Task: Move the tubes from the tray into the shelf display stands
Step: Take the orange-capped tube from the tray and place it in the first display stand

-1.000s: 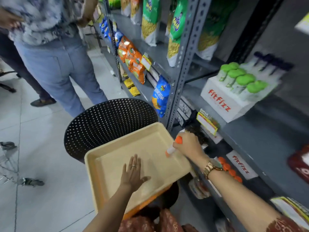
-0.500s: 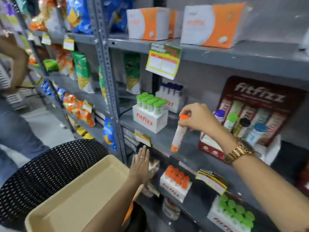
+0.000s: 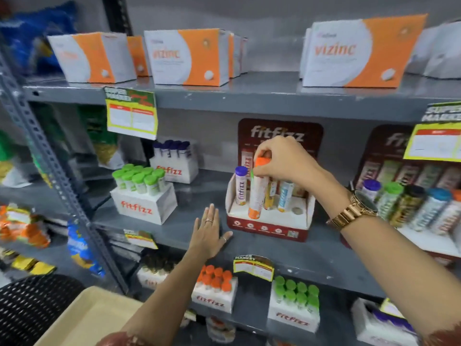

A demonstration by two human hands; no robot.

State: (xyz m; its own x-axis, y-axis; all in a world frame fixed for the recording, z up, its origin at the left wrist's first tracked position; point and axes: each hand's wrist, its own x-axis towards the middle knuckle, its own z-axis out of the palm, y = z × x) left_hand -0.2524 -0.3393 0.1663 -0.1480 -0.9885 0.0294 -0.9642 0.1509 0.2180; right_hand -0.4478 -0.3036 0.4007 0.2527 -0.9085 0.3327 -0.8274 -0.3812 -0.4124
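The right hand (image 3: 284, 161) was closed around the orange cap of an orange tube (image 3: 258, 193), fingertips pinching from above; the tube stood nearly upright with its lower end at the white deck of the dark red display stand (image 3: 268, 228), whether seated in a hole could not be told. At the tube's 9 o'clock stood a purple-capped tube (image 3: 241, 186), just beside it; at its 3 o'clock, a yellow tube (image 3: 270, 194) and a blue tube (image 3: 285, 196). The left hand (image 3: 208, 233) was open flat, empty, fingers spread, resting on the grey shelf (image 3: 174, 236) at the stand's 8 o'clock. The beige tray (image 3: 82, 318) lay at the frame's 7 o'clock, well apart.
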